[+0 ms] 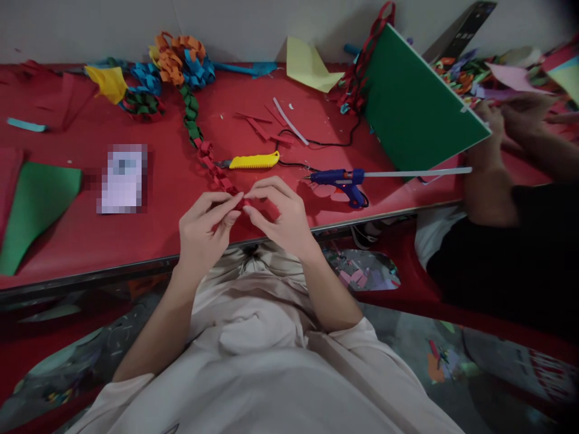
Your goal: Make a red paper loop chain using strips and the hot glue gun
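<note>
A paper chain with red links (212, 166) and green links (190, 114) runs down the red table from a bundle of orange and blue loops (174, 57). At its near end, my left hand (205, 229) and my right hand (283, 214) meet, fingertips almost touching. Both pinch the red paper at the chain's end, small and partly covered by the fingers. Just beyond the hands lies a yellow cutter (254, 161). Right of my right hand rests a blue glue gun (341, 178) with a long white stick in its back.
On the red table (158, 235) are a blurred phone (122, 181), green paper (43, 205), yellow paper (310, 65) and red strips. A green board (416, 102) leans at the right. Beyond it, another person's hands (520, 120) are among paper scraps. A black cable crosses behind the glue gun.
</note>
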